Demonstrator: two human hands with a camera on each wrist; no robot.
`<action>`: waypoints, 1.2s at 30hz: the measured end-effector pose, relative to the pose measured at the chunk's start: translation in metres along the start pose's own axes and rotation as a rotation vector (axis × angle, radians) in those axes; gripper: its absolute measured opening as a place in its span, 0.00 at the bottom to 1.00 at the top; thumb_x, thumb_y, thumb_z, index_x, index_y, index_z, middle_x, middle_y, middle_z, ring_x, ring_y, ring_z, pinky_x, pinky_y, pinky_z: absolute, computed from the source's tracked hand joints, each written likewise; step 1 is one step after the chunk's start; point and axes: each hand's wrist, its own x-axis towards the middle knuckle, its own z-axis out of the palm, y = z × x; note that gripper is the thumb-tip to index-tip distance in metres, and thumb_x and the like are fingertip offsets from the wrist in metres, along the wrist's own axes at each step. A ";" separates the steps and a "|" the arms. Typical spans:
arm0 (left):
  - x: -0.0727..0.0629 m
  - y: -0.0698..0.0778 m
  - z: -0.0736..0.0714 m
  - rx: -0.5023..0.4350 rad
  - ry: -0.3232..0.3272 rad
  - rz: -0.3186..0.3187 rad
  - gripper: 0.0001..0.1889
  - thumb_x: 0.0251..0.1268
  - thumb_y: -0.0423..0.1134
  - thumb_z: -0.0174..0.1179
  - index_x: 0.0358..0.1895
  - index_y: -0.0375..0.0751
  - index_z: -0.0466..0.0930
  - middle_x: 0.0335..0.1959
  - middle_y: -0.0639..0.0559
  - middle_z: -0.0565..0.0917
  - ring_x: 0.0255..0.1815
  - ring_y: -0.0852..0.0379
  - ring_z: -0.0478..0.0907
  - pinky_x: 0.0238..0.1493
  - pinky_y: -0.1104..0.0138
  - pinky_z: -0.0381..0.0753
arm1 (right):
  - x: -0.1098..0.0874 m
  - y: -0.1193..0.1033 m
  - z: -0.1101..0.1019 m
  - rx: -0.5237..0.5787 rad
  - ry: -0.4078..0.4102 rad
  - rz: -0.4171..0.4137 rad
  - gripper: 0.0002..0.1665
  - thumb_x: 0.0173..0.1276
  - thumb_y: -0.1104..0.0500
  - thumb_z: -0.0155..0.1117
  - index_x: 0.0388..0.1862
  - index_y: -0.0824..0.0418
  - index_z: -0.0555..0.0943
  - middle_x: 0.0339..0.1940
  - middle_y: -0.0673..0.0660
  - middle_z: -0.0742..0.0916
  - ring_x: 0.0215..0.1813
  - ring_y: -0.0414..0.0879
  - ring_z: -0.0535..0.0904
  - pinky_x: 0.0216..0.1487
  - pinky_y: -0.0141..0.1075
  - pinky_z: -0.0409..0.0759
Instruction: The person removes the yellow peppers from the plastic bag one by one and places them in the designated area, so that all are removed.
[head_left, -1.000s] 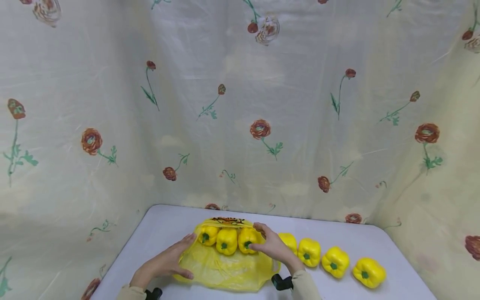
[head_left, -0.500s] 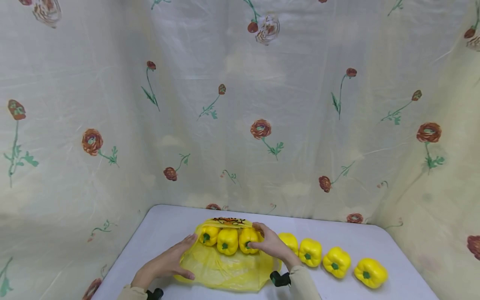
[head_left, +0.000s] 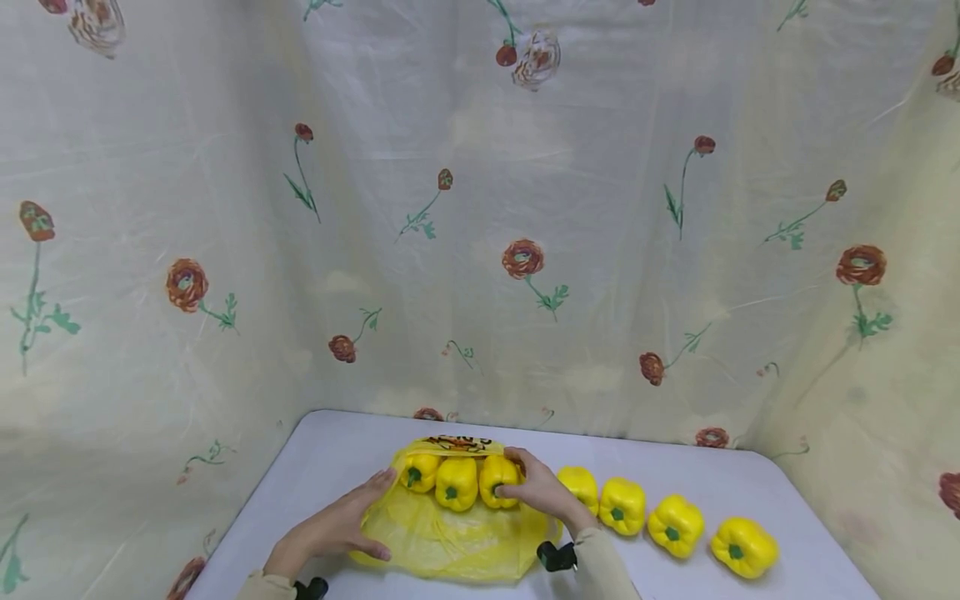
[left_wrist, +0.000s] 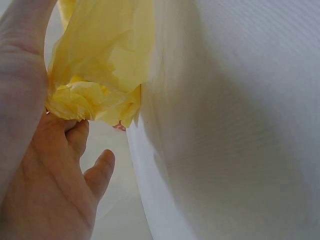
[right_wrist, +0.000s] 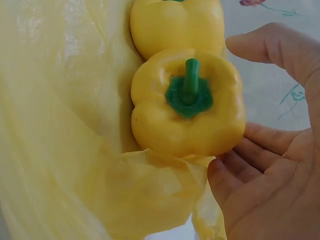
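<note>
A yellow plastic bag (head_left: 457, 546) lies on the table with its printed top folded back over three yellow bell peppers, the middle one (head_left: 456, 485) flanked by the others. My left hand (head_left: 322, 529) touches the bag's left side, fingers extended and thumb spread low; the left wrist view has its crumpled edge (left_wrist: 95, 102) against that hand. Around the rightmost bell pepper (head_left: 495, 479) my right hand (head_left: 546, 490) is cupped loosely. Close up, its fingers (right_wrist: 257, 150) meet the pepper's side, while the thumb stands apart from them.
To the right, several more yellow bell peppers stand in a row, the farthest right one (head_left: 745, 547) near the table's side. The white table (head_left: 337, 442) meets flower-printed curtains (head_left: 465, 275) at its back and sides. The nearest loose pepper (head_left: 577, 483) is partly behind my right arm.
</note>
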 end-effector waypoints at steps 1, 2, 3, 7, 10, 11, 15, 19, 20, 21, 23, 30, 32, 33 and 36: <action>0.000 -0.001 0.000 0.001 0.001 0.003 0.63 0.41 0.62 0.72 0.78 0.46 0.42 0.80 0.44 0.44 0.79 0.38 0.43 0.74 0.38 0.49 | 0.001 0.000 0.001 -0.001 -0.002 -0.001 0.48 0.59 0.50 0.71 0.73 0.65 0.61 0.72 0.65 0.69 0.72 0.62 0.64 0.71 0.58 0.63; 0.000 -0.001 0.000 0.003 0.002 0.003 0.63 0.41 0.62 0.72 0.78 0.46 0.42 0.80 0.44 0.44 0.79 0.38 0.43 0.73 0.38 0.49 | 0.001 0.000 0.001 0.005 -0.004 -0.003 0.48 0.59 0.51 0.71 0.73 0.65 0.61 0.72 0.65 0.69 0.71 0.62 0.65 0.71 0.58 0.64; 0.000 -0.002 0.000 0.005 0.002 0.004 0.63 0.41 0.62 0.72 0.78 0.46 0.42 0.80 0.44 0.44 0.79 0.38 0.43 0.73 0.38 0.49 | 0.001 0.000 0.002 0.008 -0.007 -0.002 0.48 0.59 0.51 0.71 0.73 0.66 0.60 0.72 0.66 0.69 0.71 0.62 0.66 0.70 0.58 0.65; 0.000 -0.002 0.000 0.003 0.005 0.001 0.63 0.40 0.62 0.72 0.78 0.46 0.42 0.80 0.44 0.44 0.79 0.38 0.44 0.73 0.38 0.49 | 0.002 0.000 0.005 0.010 -0.014 0.004 0.47 0.59 0.52 0.71 0.72 0.67 0.61 0.71 0.67 0.69 0.67 0.61 0.69 0.67 0.58 0.68; 0.000 0.000 0.000 0.002 0.006 -0.004 0.63 0.40 0.62 0.73 0.78 0.46 0.42 0.80 0.44 0.45 0.79 0.38 0.44 0.73 0.38 0.49 | 0.000 0.001 0.007 0.006 -0.018 0.008 0.46 0.59 0.53 0.71 0.71 0.67 0.62 0.70 0.68 0.70 0.65 0.61 0.70 0.66 0.58 0.70; 0.000 0.000 0.000 0.004 0.006 -0.006 0.64 0.40 0.62 0.73 0.78 0.46 0.42 0.80 0.44 0.45 0.79 0.38 0.44 0.73 0.38 0.49 | 0.000 0.002 0.008 0.006 -0.020 0.008 0.45 0.59 0.53 0.71 0.71 0.68 0.63 0.69 0.68 0.71 0.65 0.60 0.71 0.65 0.57 0.70; 0.000 0.000 0.001 0.016 0.005 -0.005 0.64 0.40 0.62 0.73 0.78 0.45 0.43 0.79 0.44 0.45 0.79 0.38 0.44 0.74 0.39 0.49 | 0.001 0.006 0.009 0.003 -0.035 -0.003 0.44 0.59 0.52 0.71 0.69 0.69 0.65 0.67 0.68 0.73 0.62 0.58 0.73 0.63 0.54 0.74; 0.000 0.001 0.000 0.025 0.008 -0.001 0.63 0.40 0.62 0.72 0.78 0.44 0.43 0.79 0.43 0.45 0.79 0.38 0.44 0.73 0.38 0.49 | 0.001 0.007 0.011 0.008 -0.046 0.018 0.45 0.58 0.52 0.72 0.70 0.68 0.65 0.68 0.68 0.71 0.63 0.58 0.72 0.64 0.55 0.72; 0.000 0.001 0.001 0.025 0.008 -0.001 0.63 0.40 0.62 0.72 0.78 0.45 0.43 0.79 0.43 0.45 0.79 0.38 0.44 0.73 0.38 0.49 | 0.001 0.007 0.011 0.012 -0.047 0.030 0.45 0.58 0.52 0.72 0.70 0.68 0.65 0.68 0.68 0.71 0.63 0.58 0.72 0.65 0.56 0.71; 0.000 0.001 0.001 0.026 0.008 -0.002 0.63 0.40 0.62 0.72 0.78 0.45 0.43 0.79 0.44 0.45 0.79 0.38 0.44 0.73 0.39 0.50 | 0.000 0.007 0.012 0.017 -0.048 0.042 0.46 0.57 0.52 0.72 0.70 0.67 0.65 0.69 0.68 0.71 0.63 0.58 0.71 0.65 0.57 0.71; 0.000 0.001 0.001 0.025 0.009 -0.007 0.63 0.40 0.63 0.72 0.78 0.45 0.43 0.79 0.44 0.45 0.79 0.38 0.44 0.73 0.39 0.50 | 0.001 0.007 0.014 0.026 -0.051 0.063 0.47 0.56 0.52 0.72 0.71 0.66 0.64 0.69 0.68 0.71 0.63 0.58 0.72 0.65 0.57 0.70; 0.001 0.001 0.002 0.022 0.010 -0.019 0.64 0.39 0.63 0.73 0.78 0.46 0.43 0.80 0.44 0.45 0.79 0.39 0.44 0.74 0.39 0.49 | 0.002 0.010 0.018 0.024 -0.036 0.099 0.48 0.55 0.51 0.73 0.71 0.64 0.63 0.67 0.65 0.73 0.58 0.54 0.74 0.62 0.54 0.73; 0.001 0.001 0.002 0.019 0.011 -0.020 0.64 0.38 0.62 0.73 0.78 0.46 0.43 0.80 0.45 0.45 0.79 0.39 0.44 0.74 0.40 0.49 | 0.002 0.011 0.019 0.025 -0.030 0.102 0.49 0.55 0.50 0.73 0.71 0.64 0.63 0.67 0.65 0.73 0.57 0.53 0.75 0.61 0.54 0.74; 0.001 0.001 0.002 0.016 0.012 -0.023 0.64 0.38 0.63 0.73 0.78 0.46 0.43 0.80 0.45 0.45 0.79 0.39 0.44 0.74 0.40 0.49 | 0.002 0.011 0.019 0.024 -0.027 0.104 0.49 0.55 0.50 0.73 0.71 0.64 0.63 0.67 0.65 0.74 0.57 0.53 0.75 0.61 0.53 0.74; 0.000 0.001 0.002 0.012 0.011 -0.032 0.64 0.38 0.63 0.73 0.78 0.46 0.43 0.80 0.46 0.45 0.79 0.39 0.44 0.74 0.40 0.49 | 0.002 0.012 0.020 0.022 -0.019 0.094 0.48 0.55 0.50 0.73 0.71 0.65 0.63 0.65 0.65 0.75 0.55 0.52 0.75 0.60 0.52 0.75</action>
